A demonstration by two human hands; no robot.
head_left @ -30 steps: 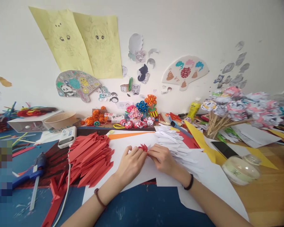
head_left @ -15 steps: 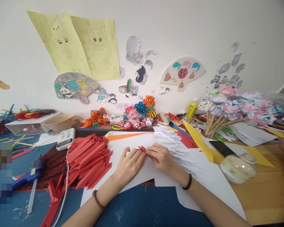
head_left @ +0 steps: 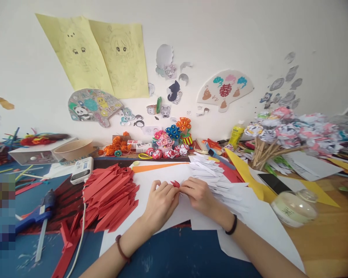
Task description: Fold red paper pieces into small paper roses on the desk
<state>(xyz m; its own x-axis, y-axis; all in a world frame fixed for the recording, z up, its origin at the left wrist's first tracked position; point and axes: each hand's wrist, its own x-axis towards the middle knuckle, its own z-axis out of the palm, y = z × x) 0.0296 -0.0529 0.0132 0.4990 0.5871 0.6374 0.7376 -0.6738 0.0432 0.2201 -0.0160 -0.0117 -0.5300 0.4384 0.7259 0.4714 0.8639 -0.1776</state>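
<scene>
Between my two hands is a small folded red paper piece (head_left: 175, 183), its pointed tips sticking up above the fingers. My left hand (head_left: 161, 202) pinches it from the left, fingers curled. From the right, my right hand (head_left: 197, 196) pinches its lower edge, the fingertips of both hands nearly meeting. The lower part of the piece is hidden by the fingers. Under the hands lie white paper sheets (head_left: 150, 175). A heap of folded red paper strips (head_left: 111, 197) lies left of my left hand, and a heap of white paper strips (head_left: 210, 172) beyond my right hand.
A blue glue gun (head_left: 45, 208) and a white device with a cable (head_left: 81, 170) lie at left. At right stand a clear jar (head_left: 294, 208), a phone (head_left: 274, 183) and paper flowers on sticks (head_left: 262, 152). Small flower pots (head_left: 187, 139) line the wall.
Both hands stay together around the red paper piece, with slight finger shifts. The whole view has moved a little. At the far right edge, another person's hand has drawn back.
</scene>
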